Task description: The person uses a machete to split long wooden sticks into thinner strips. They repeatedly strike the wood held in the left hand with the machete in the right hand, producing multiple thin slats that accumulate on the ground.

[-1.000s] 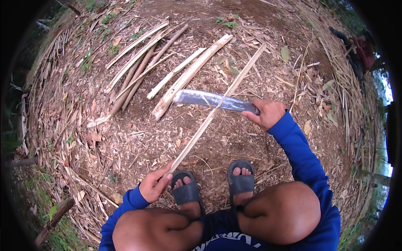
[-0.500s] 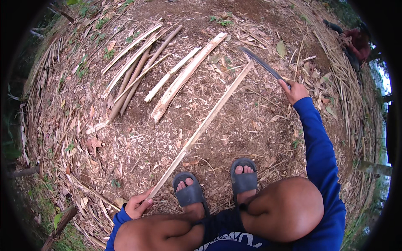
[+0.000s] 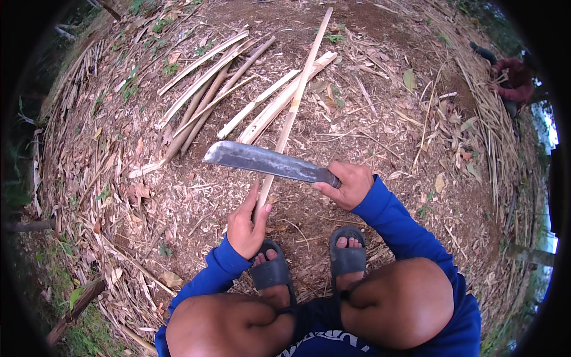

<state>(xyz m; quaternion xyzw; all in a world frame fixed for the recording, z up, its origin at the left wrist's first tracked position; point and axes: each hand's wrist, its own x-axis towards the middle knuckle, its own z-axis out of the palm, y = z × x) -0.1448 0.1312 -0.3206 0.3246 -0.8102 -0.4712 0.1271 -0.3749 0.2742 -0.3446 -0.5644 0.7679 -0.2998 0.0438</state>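
One head-worn fisheye view looks steeply down, close over knees, sandals and littered ground (image 3: pixel 178 196).

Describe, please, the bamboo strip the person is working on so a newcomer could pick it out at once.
Start at the sandalled feet at the bottom. Just above them the left hand grips one long bamboo strip running up and away. Unlike the split bamboo pile lying beside it, it passes under the machete in the right hand.

Since half a second ago the right hand (image 3: pixel 351 183) has swung the machete (image 3: pixel 267 162) down from the raised position to lie across the bamboo strip (image 3: pixel 291 113), which the left hand (image 3: pixel 247 223) now grips higher up, strip turned steeper.
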